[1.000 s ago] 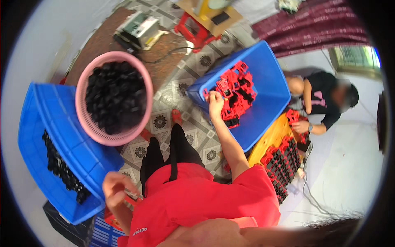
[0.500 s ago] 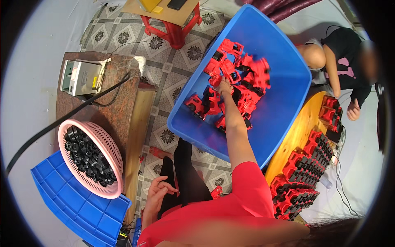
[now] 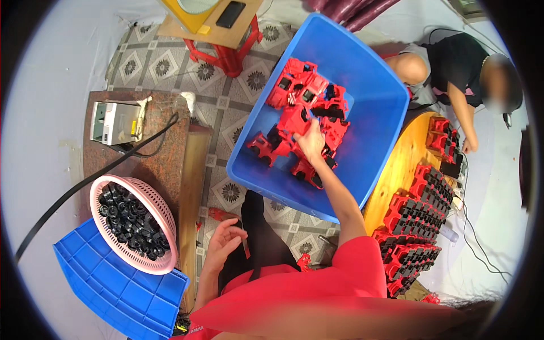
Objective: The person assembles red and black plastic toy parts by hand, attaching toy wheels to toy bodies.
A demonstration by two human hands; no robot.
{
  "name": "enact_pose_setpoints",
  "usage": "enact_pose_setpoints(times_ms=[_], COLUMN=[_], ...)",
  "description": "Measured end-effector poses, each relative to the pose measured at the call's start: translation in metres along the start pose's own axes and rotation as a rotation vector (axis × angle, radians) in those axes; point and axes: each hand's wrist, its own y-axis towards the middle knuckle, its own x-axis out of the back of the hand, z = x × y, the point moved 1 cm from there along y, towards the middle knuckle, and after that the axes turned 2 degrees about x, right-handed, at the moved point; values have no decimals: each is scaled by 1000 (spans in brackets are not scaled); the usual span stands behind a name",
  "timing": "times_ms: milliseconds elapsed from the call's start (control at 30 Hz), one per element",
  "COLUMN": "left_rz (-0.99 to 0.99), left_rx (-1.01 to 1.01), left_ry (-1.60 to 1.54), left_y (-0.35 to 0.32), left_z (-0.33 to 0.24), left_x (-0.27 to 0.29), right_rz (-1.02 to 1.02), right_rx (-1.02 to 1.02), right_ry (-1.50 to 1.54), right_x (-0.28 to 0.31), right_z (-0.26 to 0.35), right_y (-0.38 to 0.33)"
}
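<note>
My right hand reaches down into a large blue plastic bin. Its thumb and fingers close on a red plastic toy truck body on top of a loose heap. More red truck bodies with black parts lie jumbled around it, some on their sides. The fingertips are partly hidden by the pieces. Over my lap hangs my left hand, fingers apart and slightly curled, with nothing in it.
On the right, a wooden table bears rows of red-and-black truck bodies. A co-worker sits beyond it. At left, a pink basket of black wheels stands near a blue lid. A black cable crosses above.
My right hand has drawn back slightly toward me inside the bin, and the heap of truck bodies has shifted. My left hand has lifted a little. The co-worker's arm has moved to the table.
</note>
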Motion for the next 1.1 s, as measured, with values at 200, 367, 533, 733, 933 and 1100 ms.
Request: enact_pose_setpoints(times_ms=[200, 367, 533, 733, 933, 1100], left_rz=[-76, -424, -649, -724, -548, -587], left_rx=[-292, -677, -598, -634, -856, -864], left_ry=[17, -43, -584, -769, -1029, -1004], left_y=[-17, -71, -175, -249, -267, -282], left_z=[-33, -24, 17, 75, 86, 58], left_x=[-20, 15, 98, 133, 156, 161], right_rz=[112, 505, 1154, 433, 461, 483], right_rx=[181, 566, 752, 1245, 1173, 1216], right_ry=[322, 470, 756, 435, -318, -142], right_x=[126, 140, 110, -48, -131, -91], right_z=[132, 235, 301, 434, 499, 498], right_y=[-129, -268, -308, -312, -299, -299])
